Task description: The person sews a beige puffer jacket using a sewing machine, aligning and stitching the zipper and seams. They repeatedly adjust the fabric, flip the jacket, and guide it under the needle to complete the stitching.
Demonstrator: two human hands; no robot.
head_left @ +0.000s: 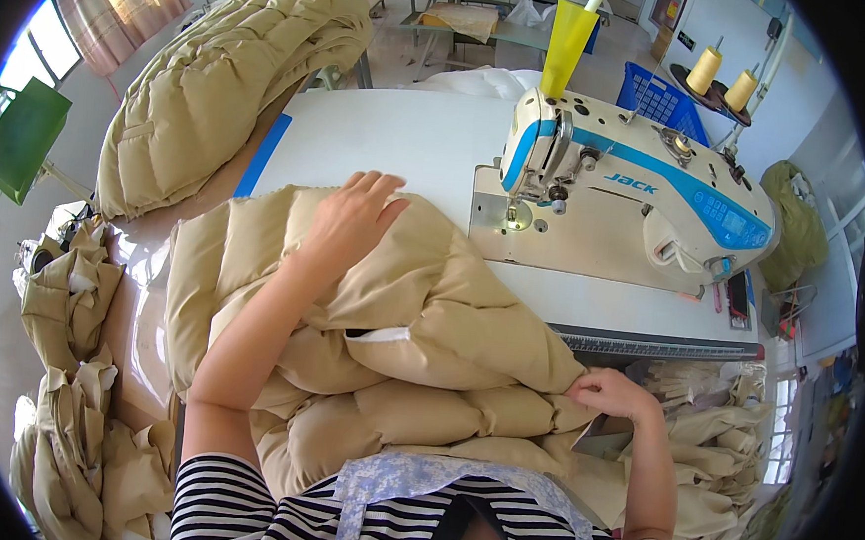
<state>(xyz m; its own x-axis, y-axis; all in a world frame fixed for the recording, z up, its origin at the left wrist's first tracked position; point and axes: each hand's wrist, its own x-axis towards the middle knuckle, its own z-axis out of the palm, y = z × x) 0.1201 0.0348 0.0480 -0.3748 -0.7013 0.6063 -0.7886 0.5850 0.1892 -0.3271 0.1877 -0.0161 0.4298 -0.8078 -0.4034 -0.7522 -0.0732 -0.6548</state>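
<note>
A puffy tan quilted garment piece [422,284] spreads over the front of the sewing table and down across my lap. Near its far edge, my left hand [357,216] rests palm down on the fabric, fingers stretched out. At the right, my right hand [611,391] pinches the corner of the same quilted piece, by the table's front edge. A small opening with a white lining shows in the middle of the fabric. The white and blue sewing machine [636,183] stands beyond the piece; its needle area is apart from the fabric.
Another tan quilted bundle [236,80] is heaped at the back left. Tan cut pieces [70,446] hang at the left, and more fabric [708,455] lies below the table at the right. Yellow thread cones [704,71] and a blue crate [661,101] stand behind the machine.
</note>
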